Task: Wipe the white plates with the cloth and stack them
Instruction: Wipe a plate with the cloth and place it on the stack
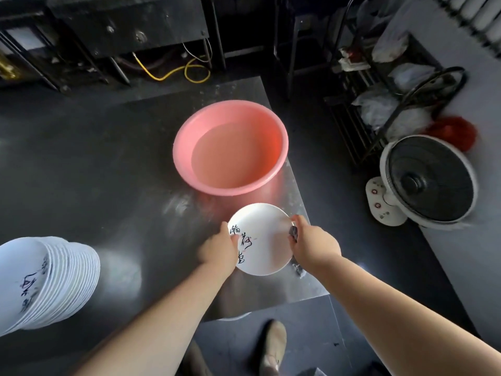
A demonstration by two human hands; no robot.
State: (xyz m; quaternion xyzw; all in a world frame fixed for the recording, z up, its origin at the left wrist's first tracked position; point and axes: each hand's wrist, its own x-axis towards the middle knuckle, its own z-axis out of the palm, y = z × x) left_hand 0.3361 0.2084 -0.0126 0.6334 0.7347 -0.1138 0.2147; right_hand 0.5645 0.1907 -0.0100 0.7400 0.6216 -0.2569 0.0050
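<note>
Both hands clamp one white plate [260, 240] above the bench [113, 185]: the left hand [217, 252] grips its near-left rim, the right hand [314, 244] pinches a dark cloth [293, 232] against the opposite edge. Rigid, glossy and breakable, it looks best held by opposing rims; the stack [48, 280] sits well left.

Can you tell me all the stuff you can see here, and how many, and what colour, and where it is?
Round white plate with black writing: one, white, held over the table's right edge.
Grey cloth: one, dark grey, at the plate's right rim.
Stack of white plates: one tall stack, white, far left of the table.
Round pink plastic basin: one, pink, middle of the table, beyond the held plate.
Shiny metal table: one, grey.
White electric fan: one, white with dark grille, on the floor at right.
Yellow cable: one, yellow, on the floor behind.
Left hand: grips the plate's left rim.
Right hand: holds the cloth against the plate.
</note>
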